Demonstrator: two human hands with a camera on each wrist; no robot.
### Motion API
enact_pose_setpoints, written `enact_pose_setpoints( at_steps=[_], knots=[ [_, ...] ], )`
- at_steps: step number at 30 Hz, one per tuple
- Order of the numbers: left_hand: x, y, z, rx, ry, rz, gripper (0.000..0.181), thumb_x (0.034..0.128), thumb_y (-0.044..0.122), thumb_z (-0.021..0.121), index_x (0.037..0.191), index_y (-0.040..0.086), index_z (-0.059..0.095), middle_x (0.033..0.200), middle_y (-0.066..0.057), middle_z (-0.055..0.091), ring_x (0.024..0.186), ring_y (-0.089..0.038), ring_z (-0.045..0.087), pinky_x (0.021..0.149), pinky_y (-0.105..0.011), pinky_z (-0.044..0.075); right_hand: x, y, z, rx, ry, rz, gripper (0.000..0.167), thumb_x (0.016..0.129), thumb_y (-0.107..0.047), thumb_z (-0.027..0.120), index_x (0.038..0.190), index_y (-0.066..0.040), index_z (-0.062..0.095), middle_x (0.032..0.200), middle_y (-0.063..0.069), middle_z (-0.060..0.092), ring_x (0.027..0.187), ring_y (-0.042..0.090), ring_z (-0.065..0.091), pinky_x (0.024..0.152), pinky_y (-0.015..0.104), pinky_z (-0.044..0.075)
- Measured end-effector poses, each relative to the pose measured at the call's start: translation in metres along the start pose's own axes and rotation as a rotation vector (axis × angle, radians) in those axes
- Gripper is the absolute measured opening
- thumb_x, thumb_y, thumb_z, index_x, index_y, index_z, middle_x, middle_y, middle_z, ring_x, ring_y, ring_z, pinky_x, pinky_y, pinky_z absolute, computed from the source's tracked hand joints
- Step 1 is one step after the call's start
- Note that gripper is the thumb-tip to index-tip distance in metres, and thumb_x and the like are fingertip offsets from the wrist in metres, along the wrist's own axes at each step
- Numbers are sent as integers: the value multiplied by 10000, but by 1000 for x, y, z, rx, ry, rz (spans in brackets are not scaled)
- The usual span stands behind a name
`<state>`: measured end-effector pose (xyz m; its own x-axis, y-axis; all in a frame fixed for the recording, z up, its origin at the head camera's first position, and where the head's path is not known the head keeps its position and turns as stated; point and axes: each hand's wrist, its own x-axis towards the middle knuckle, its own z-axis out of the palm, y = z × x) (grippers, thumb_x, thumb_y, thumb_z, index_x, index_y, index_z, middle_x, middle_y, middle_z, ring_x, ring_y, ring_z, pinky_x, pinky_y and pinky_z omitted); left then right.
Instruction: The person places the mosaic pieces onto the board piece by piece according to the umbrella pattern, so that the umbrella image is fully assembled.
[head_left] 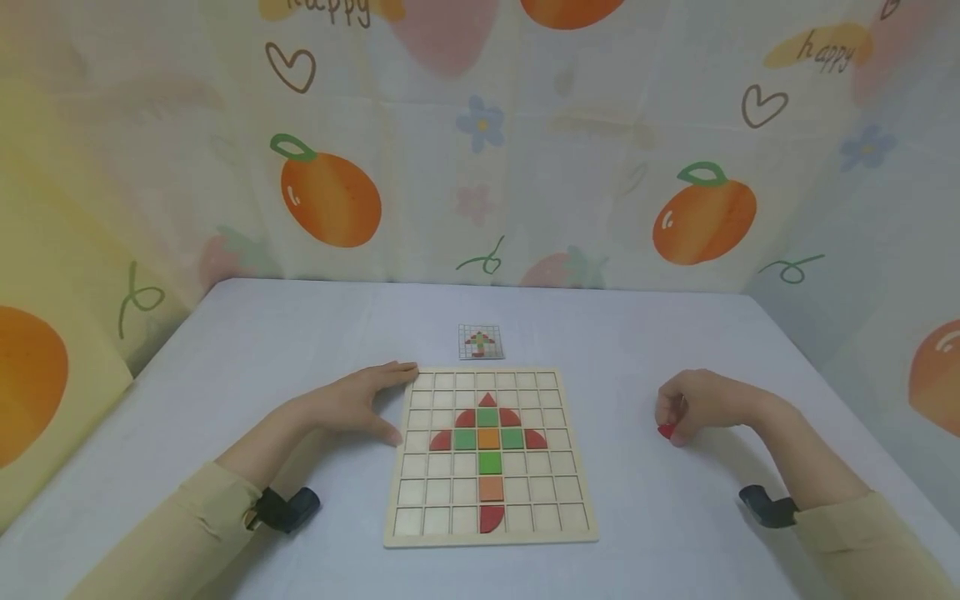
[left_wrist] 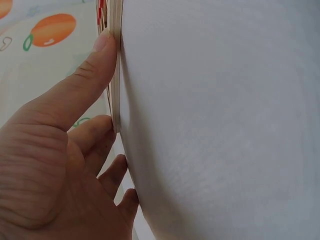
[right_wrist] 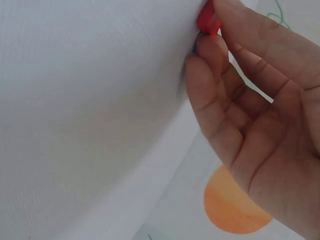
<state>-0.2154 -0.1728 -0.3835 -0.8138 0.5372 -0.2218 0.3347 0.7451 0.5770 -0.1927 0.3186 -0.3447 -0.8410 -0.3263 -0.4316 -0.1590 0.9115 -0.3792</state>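
Note:
A square wooden grid board (head_left: 525, 540) lies flat on the table. Red, green and orange pieces form an arrow-like figure on it, with a red quarter-round piece (head_left: 491, 518) in its bottom row. Against the board's left edge rests my left hand (head_left: 347, 403), thumb on the side and forefinger by the upper left corner, fingers extended. Off to the board's right, my right hand (head_left: 701, 400) pinches a small red piece (right_wrist: 207, 18) between thumb and fingertips, just at the white tabletop. The held piece's full shape is hidden by the fingers.
Behind the board lies a small picture card (head_left: 480, 342) with a similar coloured figure on a grid. The white-covered table (head_left: 315, 312) reaches back to a printed curtain (head_left: 420, 167) with oranges and flowers. Dark wrist cameras sit by both cuffs.

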Motion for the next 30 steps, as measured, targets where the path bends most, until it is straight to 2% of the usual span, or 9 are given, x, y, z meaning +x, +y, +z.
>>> enact_pose_setpoints(
  at_steps=[9,15,22,26,30],
  knots=[
    [-1,-2,0,-7,2,4,1005,727,379,856,1540,90,340,1651,-112,260,1543,-404,161,1232,-607,206,10,-14,5,-14,28,-7,185,752,-113,827,847,-163,676,806,2,612,807,164,530,675,272,495],
    [0,-2,1,-10,5,3,1007,728,380,856,1543,96,336,1653,-100,258,1548,-392,155,1240,-594,200,17,-22,9,6,30,-10,195,762,-112,822,889,-192,697,818,-25,650,809,160,557,700,273,523],
    [0,-1,1,-6,3,10,1002,731,377,854,1542,94,337,1654,-102,256,1547,-393,154,1238,-598,200,21,-32,5,77,82,-207,124,821,-111,758,892,-207,729,799,-52,677,798,138,576,701,253,504],
    [0,-1,1,4,6,7,1000,731,376,854,1541,93,340,1652,-104,261,1545,-395,162,1236,-598,208,22,-46,7,173,92,-252,79,842,-159,749,920,-172,740,781,-46,720,769,155,643,696,240,525],
    [0,-2,1,9,7,1,995,732,377,853,1540,95,343,1651,-104,265,1543,-395,169,1235,-597,212,25,-60,12,268,83,-277,113,851,-202,747,943,-137,740,794,-19,764,804,210,700,726,266,541]
  ],
)
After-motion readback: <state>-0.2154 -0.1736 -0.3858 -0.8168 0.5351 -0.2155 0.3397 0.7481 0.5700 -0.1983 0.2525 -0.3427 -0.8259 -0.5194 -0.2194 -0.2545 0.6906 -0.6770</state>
